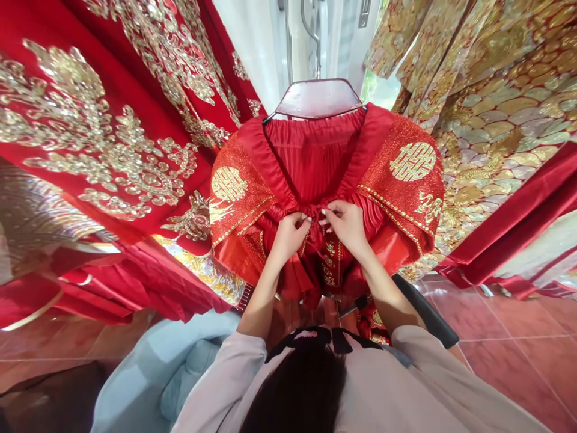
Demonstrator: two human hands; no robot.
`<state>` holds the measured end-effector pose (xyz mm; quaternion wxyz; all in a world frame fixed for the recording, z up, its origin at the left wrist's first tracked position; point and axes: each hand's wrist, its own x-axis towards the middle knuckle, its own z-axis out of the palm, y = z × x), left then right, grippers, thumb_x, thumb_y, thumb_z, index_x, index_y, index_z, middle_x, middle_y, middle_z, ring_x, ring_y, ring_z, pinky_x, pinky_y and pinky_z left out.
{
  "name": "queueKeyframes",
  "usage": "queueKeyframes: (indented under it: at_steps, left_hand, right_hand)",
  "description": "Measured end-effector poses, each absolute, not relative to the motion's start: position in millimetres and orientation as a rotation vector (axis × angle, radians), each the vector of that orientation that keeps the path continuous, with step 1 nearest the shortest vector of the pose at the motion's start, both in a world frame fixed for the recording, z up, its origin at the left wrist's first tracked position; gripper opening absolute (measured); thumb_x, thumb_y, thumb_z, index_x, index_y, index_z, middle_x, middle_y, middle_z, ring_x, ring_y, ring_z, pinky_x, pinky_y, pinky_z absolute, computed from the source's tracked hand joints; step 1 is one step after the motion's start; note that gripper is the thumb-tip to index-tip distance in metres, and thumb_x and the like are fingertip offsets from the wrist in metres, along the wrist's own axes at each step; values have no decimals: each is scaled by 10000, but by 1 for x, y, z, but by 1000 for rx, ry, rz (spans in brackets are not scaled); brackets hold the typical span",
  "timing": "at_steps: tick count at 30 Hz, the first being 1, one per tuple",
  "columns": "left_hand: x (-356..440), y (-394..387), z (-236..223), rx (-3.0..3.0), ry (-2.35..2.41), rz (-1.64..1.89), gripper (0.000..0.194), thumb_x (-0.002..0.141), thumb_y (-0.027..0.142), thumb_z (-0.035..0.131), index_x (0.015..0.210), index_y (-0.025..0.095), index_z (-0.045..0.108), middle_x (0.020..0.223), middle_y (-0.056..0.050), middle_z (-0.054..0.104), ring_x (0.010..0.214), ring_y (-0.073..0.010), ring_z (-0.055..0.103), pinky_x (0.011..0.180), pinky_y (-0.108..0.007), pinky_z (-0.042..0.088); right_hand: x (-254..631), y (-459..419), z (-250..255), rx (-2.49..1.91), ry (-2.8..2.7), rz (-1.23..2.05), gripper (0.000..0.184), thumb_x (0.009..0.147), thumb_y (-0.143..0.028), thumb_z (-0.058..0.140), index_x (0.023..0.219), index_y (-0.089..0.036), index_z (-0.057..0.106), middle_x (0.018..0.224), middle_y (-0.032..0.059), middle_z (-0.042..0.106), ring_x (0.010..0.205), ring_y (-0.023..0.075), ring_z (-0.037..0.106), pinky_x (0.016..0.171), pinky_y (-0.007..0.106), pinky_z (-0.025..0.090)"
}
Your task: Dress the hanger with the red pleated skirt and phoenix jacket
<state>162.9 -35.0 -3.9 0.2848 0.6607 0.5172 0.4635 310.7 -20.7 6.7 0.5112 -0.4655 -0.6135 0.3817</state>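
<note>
The red garment [311, 150] hangs at the centre of the view, suspended from a hanger [318, 99] with a pale, broad body and a metal hook. Its gathered neckline forms a V, open toward the top. Each shoulder panel carries a round gold emblem — left emblem [229, 183], right emblem [412, 161] — and a gold beaded edge.

Both hands are positioned at the base of the V, near each other. The left hand [291, 234] is narrow, thumb and index finger pinching red fabric at the neckline. The right hand [347, 225] is likewise narrow, pinching fabric at the opposite side of the centre front.

Adjacent, left: red cloth with metallic beadwork [130, 144]. Adjacent, right: gold scale-patterned cloth [505, 120], with a red velvet band [509, 219] below it. Lower left: a light-blue chair [148, 367] on the tiled floor [518, 361]. Lower right: a dark bar [428, 313] — partly covered by the right forearm. Dark hair [300, 391] lies over the pale top [378, 385] at the bottom.
</note>
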Motion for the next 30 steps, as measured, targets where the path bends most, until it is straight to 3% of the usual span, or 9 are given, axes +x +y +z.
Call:
queueKeyframes:
  at_steps: [3, 5, 9, 15, 20, 24, 30]
  left_hand:
    - [154, -43, 6, 1793, 1310, 1205, 393, 790, 444, 568, 546, 162, 445, 515, 52, 358, 488, -68, 298, 478, -205, 230]
    - [148, -48, 16, 1799, 1289, 1232, 453, 758, 474, 617, 510, 164, 398, 498, 59, 315, 476, -59, 255, 465, -207, 191]
    - [143, -54, 40, 1845, 1276, 1325, 481, 748, 401, 641, 480, 167, 317, 473, 69, 255, 462, -50, 200, 456, -209, 146]
    - [150, -55, 75, 1982, 1222, 1503, 463, 744, 329, 681, 451, 155, 367, 445, 69, 288, 435, -41, 228, 441, -212, 165]
    - [153, -70, 117, 2095, 1165, 1749, 390, 725, 319, 745, 494, 148, 482, 465, 60, 382, 445, -39, 273, 445, -206, 194]
    - [141, -80, 152, 2248, 1222, 1865, 391, 745, 372, 741, 525, 134, 523, 509, 52, 418, 490, -35, 339, 499, -192, 251]
    - [80, -42, 139, 2164, 1554, 2016, 466, 762, 432, 725, 528, 152, 434, 521, 55, 376, 538, -54, 345, 564, -209, 309]
  right_hand:
    - [314, -24, 11, -1062, -1501, 941, 386, 733, -526, 611, 679, -150, 542, 628, 24, 593, 529, 102, 572, 481, 199, 435]
    - [318, -28, 17, -1072, -1634, 821, 419, 738, -541, 618, 618, -153, 516, 554, 0, 533, 488, 71, 470, 474, 196, 357]
    - [320, -33, 29, -1130, -1803, 550, 518, 754, -550, 615, 499, -154, 400, 465, -41, 352, 471, 45, 288, 483, 225, 205]
    - [320, -35, 50, -1074, -1784, 558, 617, 786, -585, 572, 465, -161, 258, 460, -51, 230, 475, 33, 208, 484, 227, 164]
    - [334, -52, 110, -959, -1828, 466, 603, 820, -459, 603, 452, -149, 240, 460, -57, 207, 459, 9, 196, 485, 199, 172]
    - [346, -65, 161, -918, -1929, 302, 576, 843, -260, 579, 435, -135, 192, 453, -65, 166, 451, -20, 154, 508, 196, 148]
    - [381, -30, 152, -1189, -1798, -48, 481, 782, -82, 559, 389, -145, 289, 390, -59, 220, 436, 4, 197, 515, 238, 213]
